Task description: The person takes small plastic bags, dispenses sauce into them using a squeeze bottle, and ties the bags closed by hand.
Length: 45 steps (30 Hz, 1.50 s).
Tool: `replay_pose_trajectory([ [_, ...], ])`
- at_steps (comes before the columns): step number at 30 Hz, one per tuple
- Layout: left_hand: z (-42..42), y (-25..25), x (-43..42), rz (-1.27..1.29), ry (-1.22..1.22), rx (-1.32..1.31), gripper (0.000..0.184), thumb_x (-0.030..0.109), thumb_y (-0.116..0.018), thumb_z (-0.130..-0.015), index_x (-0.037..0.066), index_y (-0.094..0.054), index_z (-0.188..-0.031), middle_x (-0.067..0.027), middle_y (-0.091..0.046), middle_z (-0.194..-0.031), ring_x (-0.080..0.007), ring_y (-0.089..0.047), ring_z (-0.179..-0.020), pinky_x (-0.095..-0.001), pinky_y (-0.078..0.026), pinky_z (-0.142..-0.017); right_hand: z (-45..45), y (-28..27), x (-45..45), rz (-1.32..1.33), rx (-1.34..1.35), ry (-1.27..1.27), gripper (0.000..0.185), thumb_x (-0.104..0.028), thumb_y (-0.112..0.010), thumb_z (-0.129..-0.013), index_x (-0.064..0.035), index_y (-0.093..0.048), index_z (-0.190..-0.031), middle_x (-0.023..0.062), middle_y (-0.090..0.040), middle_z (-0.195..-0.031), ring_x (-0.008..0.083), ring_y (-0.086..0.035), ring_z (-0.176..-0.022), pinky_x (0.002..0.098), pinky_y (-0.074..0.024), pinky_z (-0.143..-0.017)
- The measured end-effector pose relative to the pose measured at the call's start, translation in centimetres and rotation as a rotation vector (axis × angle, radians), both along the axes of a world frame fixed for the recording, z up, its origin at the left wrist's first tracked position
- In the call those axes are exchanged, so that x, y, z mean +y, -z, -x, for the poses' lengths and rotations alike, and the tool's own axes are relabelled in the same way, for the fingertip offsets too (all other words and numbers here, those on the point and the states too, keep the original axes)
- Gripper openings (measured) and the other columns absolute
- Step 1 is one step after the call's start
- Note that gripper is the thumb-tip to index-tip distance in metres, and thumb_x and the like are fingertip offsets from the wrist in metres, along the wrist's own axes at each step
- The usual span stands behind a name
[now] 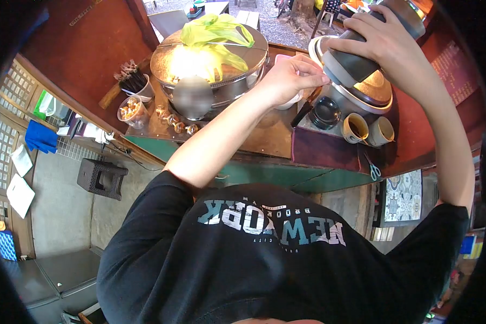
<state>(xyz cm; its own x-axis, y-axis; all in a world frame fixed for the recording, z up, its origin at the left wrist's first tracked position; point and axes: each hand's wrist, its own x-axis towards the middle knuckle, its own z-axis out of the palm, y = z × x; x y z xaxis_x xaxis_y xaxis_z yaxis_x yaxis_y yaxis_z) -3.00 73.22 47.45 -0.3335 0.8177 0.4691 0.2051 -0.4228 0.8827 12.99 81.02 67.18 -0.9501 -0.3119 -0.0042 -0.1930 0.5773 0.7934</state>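
Note:
My right hand [380, 38] is wrapped round a dark cylindrical container [356, 63] with a grey rim, tilted over the counter's right side. Close to that rim, my left hand [294, 80] has its thumb and fingers pressed together; whatever they may pinch is too small to make out. Something pink shows behind the left fingers. Below the container is a round pot with a brown-gold lid [377, 89]. Nearer to me stand a black round jar [325, 112] and two tan cups [355, 128] with dark contents.
A large round metal pot [216, 89] with a yellow-green plastic bag [213, 35] on top stands centre-left. Left of it are a tub of wrapped pieces [133, 112] and a cup of dark sticks [136, 82]. Scissors [372, 168] hang by a dark cloth [325, 150] at the counter edge.

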Motion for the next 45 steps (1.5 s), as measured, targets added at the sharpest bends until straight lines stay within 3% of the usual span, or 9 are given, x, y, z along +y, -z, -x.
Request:
replay_pose_trajectory([
  [2,-0.1,0.0,0.1,0.002,0.001,-0.010,0.025,0.026,-0.078,-0.078,0.002,-0.075,-0.086,-0.0087,-0.067,-0.095,-0.0158,-0.062,-0.093,-0.0291,-0.046,-0.085,-0.1,0.3,0.3,0.035,0.013,-0.014,0.039,-0.012,-0.058,-0.083,-0.0249,-0.060,-0.119,0.0057,-0.062,-0.107,0.0190,-0.059,-0.106,0.0485,-0.0325,-0.105],
  [5,-0.3,-0.1,0.0,-0.002,0.008,-0.012,0.024,0.025,-0.078,-0.079,0.003,-0.075,-0.086,-0.0086,-0.066,-0.097,-0.0160,-0.061,-0.095,-0.0291,-0.046,-0.086,0.0,1.6,2.7,0.027,0.115,-0.114,0.066,0.006,-0.064,-0.068,-0.0276,-0.058,-0.124,0.0083,-0.059,-0.117,0.0249,-0.054,-0.116,0.0462,-0.0360,-0.103],
  [14,-0.7,0.0,0.1,0.075,0.030,-0.008,0.034,0.035,-0.077,-0.080,0.003,-0.074,-0.087,-0.0071,-0.063,-0.103,-0.0157,-0.059,-0.100,-0.0291,-0.044,-0.088,-0.7,1.9,2.7,0.093,0.114,-0.042,0.061,0.005,-0.062,-0.069,-0.0262,-0.061,-0.121,0.0091,-0.059,-0.117,0.0262,-0.054,-0.116,0.0465,-0.0360,-0.103],
  [17,-0.7,0.2,0.4,0.102,0.053,-0.050,0.018,0.021,-0.076,-0.081,0.006,-0.076,-0.093,-0.0048,-0.061,-0.107,-0.0142,-0.059,-0.101,-0.0284,-0.047,-0.088,-1.0,1.9,2.8,0.109,0.125,-0.057,0.059,0.006,-0.063,-0.068,-0.0249,-0.061,-0.119,0.0094,-0.059,-0.117,0.0266,-0.055,-0.115,0.0463,-0.0363,-0.102],
  [26,-1.3,0.2,0.1,0.059,-0.023,0.111,0.018,0.023,-0.077,-0.080,0.007,-0.076,-0.089,-0.0042,-0.062,-0.108,-0.0165,-0.057,-0.104,-0.0305,-0.045,-0.092,-2.1,3.4,3.7,0.168,0.156,0.008,0.064,0.004,-0.065,-0.068,-0.0260,-0.059,-0.124,0.0089,-0.059,-0.118,0.0267,-0.054,-0.116,0.0476,-0.0363,-0.102],
  [29,-1.4,0.7,0.2,0.052,-0.051,0.149,0.018,0.023,-0.077,-0.079,0.007,-0.076,-0.087,-0.0042,-0.063,-0.108,-0.0170,-0.058,-0.105,-0.0305,-0.044,-0.092,-2.5,4.8,5.8,0.176,0.232,-0.080,0.054,-0.004,-0.067,-0.072,-0.0271,-0.061,-0.121,0.0057,-0.061,-0.114,0.0246,-0.056,-0.111,0.0428,-0.0378,-0.098],
  [32,-1.7,0.8,-0.1,0.132,-0.078,0.131,0.017,0.022,-0.077,-0.079,0.006,-0.075,-0.086,-0.0044,-0.063,-0.105,-0.0173,-0.058,-0.106,-0.0310,-0.044,-0.093,-3.2,6.1,6.0,0.274,0.242,0.022,0.054,-0.002,-0.065,-0.074,-0.0289,-0.062,-0.121,0.0042,-0.061,-0.116,0.0244,-0.056,-0.111,0.0446,-0.0365,-0.099],
  [40,-2.3,2.5,0.0,0.067,-0.286,0.366,0.015,0.022,-0.078,-0.076,0.008,-0.074,-0.081,-0.0050,-0.064,-0.100,-0.0221,-0.058,-0.102,-0.0347,-0.044,-0.092,-4.7,10.9,7.1,0.522,0.338,0.153,0.070,-0.001,-0.072,-0.063,-0.0290,-0.059,-0.125,0.0032,-0.061,-0.110,0.0230,-0.056,-0.107,0.0430,-0.0373,-0.096],
  [45,-2.8,3.8,-0.3,0.016,-0.380,0.467,0.014,0.027,-0.077,-0.075,0.013,-0.075,-0.077,-0.0017,-0.064,-0.096,-0.0219,-0.058,-0.101,-0.0375,-0.041,-0.091,-6.1,14.6,6.6,0.737,0.425,0.167,0.070,0.000,-0.070,-0.061,-0.0238,-0.059,-0.126,0.0043,-0.061,-0.108,0.0241,-0.057,-0.106,0.0414,-0.0378,-0.094],
])
